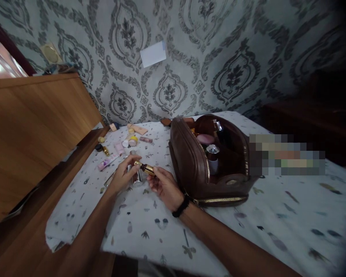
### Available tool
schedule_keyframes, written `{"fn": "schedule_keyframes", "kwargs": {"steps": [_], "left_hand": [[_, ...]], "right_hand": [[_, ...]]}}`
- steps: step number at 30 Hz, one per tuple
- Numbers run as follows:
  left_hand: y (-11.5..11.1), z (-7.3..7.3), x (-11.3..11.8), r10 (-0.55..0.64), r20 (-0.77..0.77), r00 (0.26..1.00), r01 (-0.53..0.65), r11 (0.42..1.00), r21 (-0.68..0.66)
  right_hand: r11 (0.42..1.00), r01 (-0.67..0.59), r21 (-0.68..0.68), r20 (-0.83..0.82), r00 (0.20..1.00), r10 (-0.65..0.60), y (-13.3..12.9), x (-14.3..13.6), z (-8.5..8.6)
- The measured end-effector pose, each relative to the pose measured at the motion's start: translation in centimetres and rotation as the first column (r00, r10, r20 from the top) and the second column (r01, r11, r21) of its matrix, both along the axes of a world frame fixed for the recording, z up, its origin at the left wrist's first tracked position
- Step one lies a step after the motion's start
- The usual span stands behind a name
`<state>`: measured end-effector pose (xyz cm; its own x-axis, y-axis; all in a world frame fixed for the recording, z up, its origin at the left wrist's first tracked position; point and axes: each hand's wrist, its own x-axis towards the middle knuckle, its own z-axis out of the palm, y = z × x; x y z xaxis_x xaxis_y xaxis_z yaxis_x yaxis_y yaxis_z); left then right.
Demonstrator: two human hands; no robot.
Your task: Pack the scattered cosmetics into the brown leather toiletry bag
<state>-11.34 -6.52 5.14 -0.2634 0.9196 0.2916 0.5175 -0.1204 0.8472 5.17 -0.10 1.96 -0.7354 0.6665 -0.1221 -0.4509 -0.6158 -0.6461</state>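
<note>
Both hands hold a gold lipstick [145, 168] with a dark band at its middle. My left hand [126, 172] pinches one end, and my right hand [165, 186], with a black band at the wrist, pinches the other. Below it a silvery, clear bottle [137, 179] is on the patterned cloth, partly hidden by my fingers. To the right of my hands stands a brown toiletry bag [190, 154], unzipped. Inside it show a silver-capped bottle [212, 152], a pink rounded item [205, 139] and a dark bottle with a shiny cap [218, 126].
Left of my hands lie a pink tube [120, 149], a lilac tube [104, 164], a yellow-lidded jar [133, 141] and other small cosmetics. A wooden panel [40, 130] borders the cloth [161, 242] on the left. Behind is a patterned wall [170, 92]. A blurred-out patch covers something at right.
</note>
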Motion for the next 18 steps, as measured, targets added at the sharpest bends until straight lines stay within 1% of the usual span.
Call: {"fn": "schedule_keyframes", "kwargs": {"steps": [3,6,9,14,18], "left_hand": [[0.06,-0.11,0.01,0.048,-0.022,0.999,-0.048,0.999,-0.009],[0.03,0.04,-0.14,0.029,-0.051,0.998,-0.027,0.999,0.032],[-0.03,0.11,-0.24,0.007,-0.023,1.0,-0.007,1.0,0.012],[-0.13,0.23,-0.12,0.013,-0.051,0.999,-0.012,1.0,0.02],[-0.33,0.5,0.07,-0.007,0.012,1.0,0.006,1.0,0.017]], "right_hand": [[1.0,-0.012,0.005,-0.001,1.0,0.012,0.05,0.0,-0.11],[1.0,-0.013,-0.004,-0.004,1.0,0.013,0.11,-0.1,-0.17],[1.0,-0.011,-0.014,-0.006,1.0,0.011,0.1,-0.26,-0.16],[1.0,-0.026,-0.005,-0.001,1.0,0.026,0.04,-0.31,-0.25],[0.998,-0.067,-0.014,0.014,0.998,0.067,-0.03,-0.25,-0.36]]}}
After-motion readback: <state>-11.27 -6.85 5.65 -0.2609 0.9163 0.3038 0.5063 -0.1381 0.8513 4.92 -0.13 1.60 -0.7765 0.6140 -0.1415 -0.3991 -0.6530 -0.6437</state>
